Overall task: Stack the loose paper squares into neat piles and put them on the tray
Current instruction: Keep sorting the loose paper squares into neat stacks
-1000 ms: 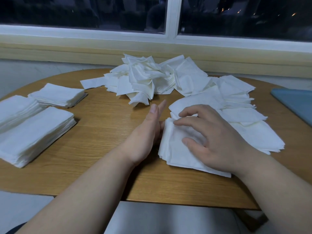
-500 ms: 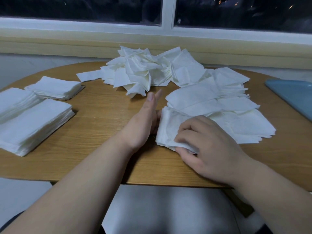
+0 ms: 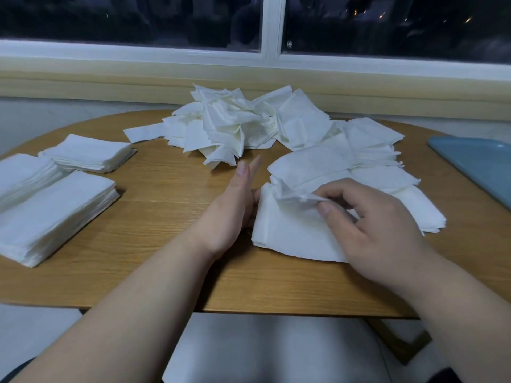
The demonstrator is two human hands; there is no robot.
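A small stack of white paper squares (image 3: 287,233) lies on the round wooden table (image 3: 166,217) in front of me. My left hand (image 3: 235,205) stands on edge with straight fingers against the stack's left side. My right hand (image 3: 370,228) pinches the crumpled top sheet (image 3: 296,196) between thumb and fingers, lifted a little off the stack. A big loose heap of paper squares (image 3: 237,125) lies at the table's back, and more spread squares (image 3: 359,161) lie to its right. The blue tray (image 3: 475,161) sits at the far right edge.
Three neat piles of squares stand at the left: a large near pile (image 3: 55,214), one at the left edge (image 3: 22,175), and a smaller one behind (image 3: 88,153). A window sill (image 3: 249,78) runs behind the table. The table's front edge is close to my body.
My right hand went from pressing flat on the stack to pulling back and pinching up its top sheet, which now crumples. My left hand stayed against the stack's left side.
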